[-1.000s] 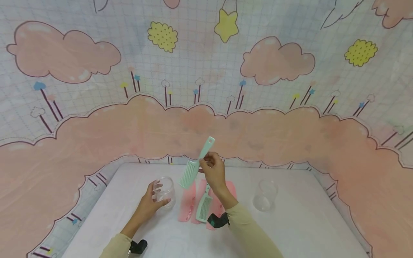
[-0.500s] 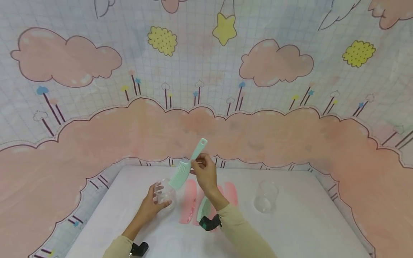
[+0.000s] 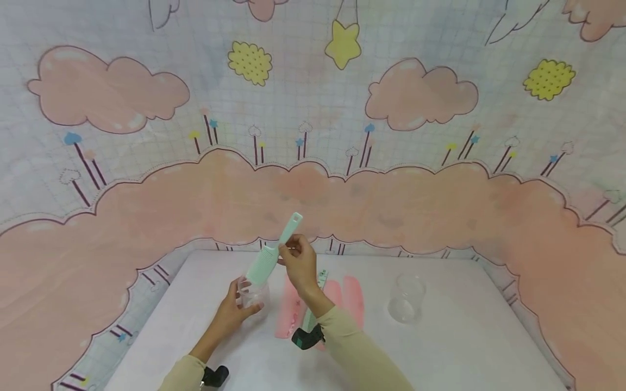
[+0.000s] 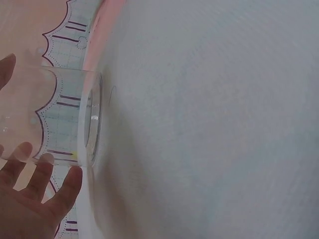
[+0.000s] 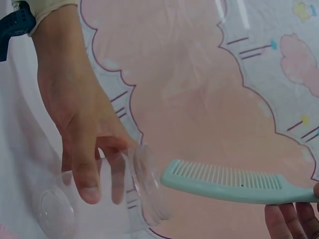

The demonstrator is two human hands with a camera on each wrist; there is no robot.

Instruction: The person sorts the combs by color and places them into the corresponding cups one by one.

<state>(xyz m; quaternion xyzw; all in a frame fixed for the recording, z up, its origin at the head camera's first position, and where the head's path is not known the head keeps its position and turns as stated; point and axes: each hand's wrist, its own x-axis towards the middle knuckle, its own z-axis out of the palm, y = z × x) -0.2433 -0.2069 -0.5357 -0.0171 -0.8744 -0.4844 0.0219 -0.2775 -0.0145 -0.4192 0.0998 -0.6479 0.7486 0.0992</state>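
Observation:
A mint-green comb [image 3: 264, 264] slants in the air, handle up and toothed end down at the mouth of a clear jar [image 3: 255, 298]. My right hand [image 3: 300, 267] pinches it near the base of the handle. My left hand [image 3: 231, 314] holds the jar by its side, fingers and thumb spread round the wall. In the right wrist view the comb [image 5: 224, 191] has its tip beside the jar's rim [image 5: 148, 186]. The left wrist view shows the jar's thick base [image 4: 94, 119] close to the white tabletop, with fingertips [image 4: 70, 184] along its wall.
Several pink pieces [image 3: 354, 298] lie mid-table, with a second mint comb [image 3: 321, 278] among them, partly covered by my right forearm. Another clear jar [image 3: 407, 298] stands to the right. A patterned cloth backdrop [image 3: 391, 201] rises behind the white table [image 3: 469, 336].
My right hand has carried the comb leftward and slightly down, so its toothed end now overlaps the jar's mouth. My left hand keeps its hold on the jar at nearly the same spot.

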